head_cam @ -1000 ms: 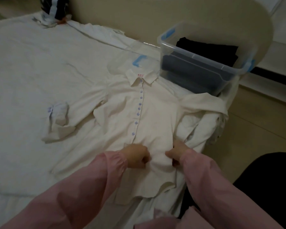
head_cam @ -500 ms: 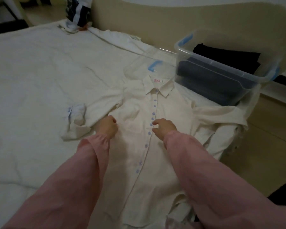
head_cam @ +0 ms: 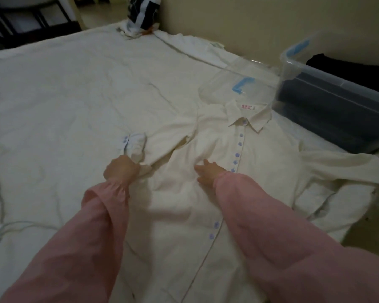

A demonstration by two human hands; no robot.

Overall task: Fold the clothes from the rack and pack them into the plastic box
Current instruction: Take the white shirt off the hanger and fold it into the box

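The bed (head_cam: 53, 95) is spread wide across the left and far side, covered by a wrinkled white sheet. On its right half a cream shirt (head_cam: 267, 182) is laid out face up and buttoned, collar toward the far side and hem toward the near edge. Two pink sleeves (head_cam: 85, 248) are stretched in from the near edge over it.

At the far right the plastic box (head_cam: 328, 110) is stood on the bed, just beyond the shirt's right shoulder; dark folded clothes (head_cam: 346, 66) are seen inside it. Its clear lid (head_cam: 228, 84), marked by a blue clip, is laid flat just beyond the collar. A white garment (head_cam: 193, 45) is strung along the far edge of the bed, and a dark-and-white bundle (head_cam: 142, 12) is parked at its far end.

The shirt's left sleeve (head_cam: 166, 141) is bent back on itself beside the body, its buttoned cuff (head_cam: 136, 143) turned upward. The fabric just below that cuff is gripped by the left hand (head_cam: 122, 169), fingers curled into the cloth. The right hand (head_cam: 207, 172) is pressed flat on the shirt front, fingers spread and straight, nothing held, just left of the row of pale blue buttons (head_cam: 237, 154). A small red-printed label (head_cam: 247, 107) is shown inside the collar.
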